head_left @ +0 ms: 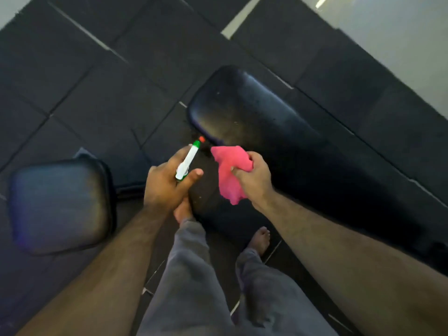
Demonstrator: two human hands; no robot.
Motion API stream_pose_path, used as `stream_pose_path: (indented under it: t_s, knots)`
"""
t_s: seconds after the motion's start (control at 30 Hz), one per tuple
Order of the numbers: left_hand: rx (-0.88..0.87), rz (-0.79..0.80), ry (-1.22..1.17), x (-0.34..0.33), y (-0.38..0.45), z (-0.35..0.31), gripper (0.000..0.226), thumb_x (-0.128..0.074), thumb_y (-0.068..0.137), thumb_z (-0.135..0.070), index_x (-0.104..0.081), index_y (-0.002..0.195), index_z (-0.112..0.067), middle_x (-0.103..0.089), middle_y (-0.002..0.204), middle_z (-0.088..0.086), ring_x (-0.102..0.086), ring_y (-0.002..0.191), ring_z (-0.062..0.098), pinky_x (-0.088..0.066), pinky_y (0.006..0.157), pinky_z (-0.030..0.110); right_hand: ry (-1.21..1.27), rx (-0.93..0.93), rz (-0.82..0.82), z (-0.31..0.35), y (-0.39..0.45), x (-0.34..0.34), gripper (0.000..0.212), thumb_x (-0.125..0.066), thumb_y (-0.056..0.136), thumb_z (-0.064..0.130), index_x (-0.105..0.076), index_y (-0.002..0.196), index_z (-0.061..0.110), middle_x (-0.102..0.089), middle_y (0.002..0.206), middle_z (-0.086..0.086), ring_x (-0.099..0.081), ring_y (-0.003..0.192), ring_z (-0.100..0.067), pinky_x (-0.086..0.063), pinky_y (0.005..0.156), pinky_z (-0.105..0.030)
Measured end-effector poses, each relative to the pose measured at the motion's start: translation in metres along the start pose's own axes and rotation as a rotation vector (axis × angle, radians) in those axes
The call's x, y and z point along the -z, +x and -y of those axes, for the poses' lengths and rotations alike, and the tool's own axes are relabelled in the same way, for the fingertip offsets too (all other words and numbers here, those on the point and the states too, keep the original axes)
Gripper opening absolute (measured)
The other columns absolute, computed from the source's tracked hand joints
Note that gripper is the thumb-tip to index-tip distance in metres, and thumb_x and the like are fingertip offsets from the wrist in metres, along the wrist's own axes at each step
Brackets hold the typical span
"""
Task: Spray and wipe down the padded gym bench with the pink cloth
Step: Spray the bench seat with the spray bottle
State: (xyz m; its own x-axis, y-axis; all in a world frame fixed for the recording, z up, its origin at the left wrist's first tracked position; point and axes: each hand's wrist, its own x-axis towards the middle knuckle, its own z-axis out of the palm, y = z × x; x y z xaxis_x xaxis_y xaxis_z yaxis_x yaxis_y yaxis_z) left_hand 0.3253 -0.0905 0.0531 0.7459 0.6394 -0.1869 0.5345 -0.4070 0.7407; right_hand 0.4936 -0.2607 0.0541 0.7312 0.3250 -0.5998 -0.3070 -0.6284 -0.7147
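The left hand (167, 187) wraps the spray bottle (188, 161), nozzle aimed at the padded bench (254, 117) just ahead. The right hand (254, 178) bunches the pink cloth (230, 170) beside the bench's near edge; soft and limp, it's probably best wadded.

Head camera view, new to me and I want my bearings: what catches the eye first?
The bright pink cloth bunched in the right hand at centre stands out. Beside it the left hand grips a white spray bottle with a green and red nozzle, aimed at the long black padded gym bench ahead.
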Motion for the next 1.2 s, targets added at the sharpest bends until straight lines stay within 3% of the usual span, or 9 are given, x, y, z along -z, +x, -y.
stream_pose_path:
  t_s: [0.13, 0.23, 0.43, 0.6, 0.7, 0.77, 0.9, 1.1, 1.2]
  knots:
    - [-0.132, 0.172, 0.047, -0.081, 0.013, -0.088, 0.078, -0.055, 0.089, -0.086, -0.047, 0.158, -0.052, -0.07, 0.096, -0.023, -0.074, 0.104, 0.023, -0.05, 0.102, 0.058, 0.135, -0.088, -0.081, -0.042, -0.01, 0.118, 0.045, -0.074, 0.091, 0.002, -0.058, 0.125, 0.028, -0.065, 0.113, 0.008, -0.065, 0.103, -0.012, -0.062, 0.087, -0.042]
    - [-0.129, 0.224, -0.026, -0.13, 0.014, -0.135, 0.061, -0.062, 0.084, -0.077, -0.039, 0.14, -0.074, -0.064, 0.096, -0.05, -0.063, 0.109, -0.002, -0.045, 0.117, 0.062, 0.228, -0.135, -0.126, -0.071, -0.017, 0.176, 0.046, -0.077, 0.092, 0.006, -0.058, 0.128, 0.027, -0.066, 0.117, 0.003, -0.066, 0.106, -0.019, -0.064, 0.083, -0.044]
    - [-0.181, 0.351, 0.006, -0.213, 0.004, -0.208, 0.058, -0.061, 0.085, -0.08, -0.043, 0.137, -0.063, -0.057, 0.1, -0.058, -0.06, 0.092, -0.011, -0.049, 0.108, 0.061, 0.443, -0.162, -0.344, -0.138, -0.008, 0.264, 0.051, -0.086, 0.085, 0.009, -0.061, 0.128, 0.018, -0.071, 0.114, -0.002, -0.071, 0.102, -0.021, -0.064, 0.087, -0.043]
    - [-0.22, 0.424, 0.029, -0.262, -0.012, -0.232, 0.072, -0.061, 0.088, -0.074, -0.047, 0.151, -0.042, -0.052, 0.107, -0.062, -0.056, 0.097, -0.025, -0.039, 0.104, 0.028, -0.137, -0.235, -0.481, -0.199, -0.006, 0.31, 0.086, -0.094, 0.076, 0.041, -0.044, 0.145, 0.023, -0.062, 0.128, -0.001, -0.068, 0.113, -0.027, -0.056, 0.091, -0.039]
    - [-0.219, 0.51, 0.07, -0.279, -0.016, -0.235, 0.078, -0.061, 0.092, -0.077, -0.036, 0.16, -0.048, -0.05, 0.115, -0.064, -0.055, 0.103, -0.03, -0.045, 0.114, 0.054, -0.496, -0.249, -0.504, -0.219, -0.005, 0.317, 0.105, -0.09, 0.073, 0.062, -0.033, 0.152, 0.023, -0.053, 0.136, -0.008, -0.064, 0.113, -0.031, -0.057, 0.08, -0.044]
    - [-0.247, 0.535, 0.082, -0.284, -0.019, -0.238, 0.069, -0.054, 0.093, -0.087, -0.037, 0.156, -0.064, -0.054, 0.12, -0.06, -0.059, 0.105, -0.025, -0.05, 0.111, 0.057, -0.597, -0.211, -0.54, -0.222, -0.006, 0.317, 0.1, -0.088, 0.074, 0.064, -0.037, 0.149, 0.021, -0.052, 0.133, -0.009, -0.058, 0.112, -0.029, -0.056, 0.084, -0.046]
    - [-0.251, 0.495, 0.0, -0.278, -0.025, -0.24, 0.042, -0.05, 0.096, -0.088, -0.052, 0.136, -0.074, -0.07, 0.106, -0.037, -0.068, 0.096, -0.008, -0.052, 0.088, 0.013, -0.756, -0.017, -0.491, -0.209, -0.018, 0.301, 0.064, -0.078, 0.09, 0.045, -0.05, 0.14, 0.017, -0.053, 0.134, -0.01, -0.054, 0.114, -0.031, -0.05, 0.096, -0.05]
    - [-0.13, 0.49, -0.085, -0.236, -0.01, -0.219, 0.032, -0.064, 0.101, -0.06, -0.075, 0.118, -0.035, -0.076, 0.093, -0.021, -0.07, 0.081, -0.001, -0.051, 0.074, 0.011, -0.813, 0.267, -0.175, -0.156, -0.015, 0.238, 0.055, -0.068, 0.094, 0.034, -0.053, 0.145, 0.02, -0.048, 0.156, -0.006, -0.04, 0.148, -0.032, -0.022, 0.126, -0.056]
    - [-0.188, 0.441, -0.084, -0.2, 0.003, -0.195, 0.021, -0.063, 0.105, -0.05, -0.068, 0.108, -0.03, -0.07, 0.094, -0.009, -0.068, 0.087, 0.011, -0.054, 0.08, 0.028, -0.853, 0.306, -0.068, -0.122, 0.002, 0.197, 0.061, -0.065, 0.098, 0.033, -0.046, 0.154, 0.018, -0.038, 0.168, -0.008, -0.027, 0.159, -0.033, -0.013, 0.131, -0.055]
